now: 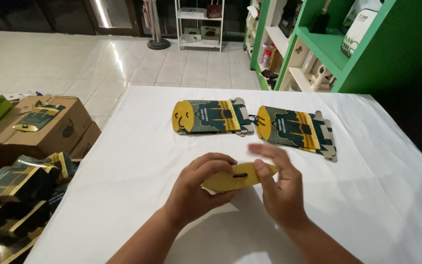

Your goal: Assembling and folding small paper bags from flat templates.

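Both hands pinching yellow card (238, 177) over tabletop (123, 171): left hand (199, 188) gripping near end, right hand (279, 188) far end. Folding seemingly underway; next calls for firm crease. Two finished packs (211, 117) lying beyond.

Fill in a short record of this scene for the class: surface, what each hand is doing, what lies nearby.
Surface: white table
Left hand: grips yellow card piece from the left
Right hand: fingers on the piece's right end
Behind the hands: two flat green-and-yellow cartons, side by side
Left of table: cardboard boxes, stack of dark cartons
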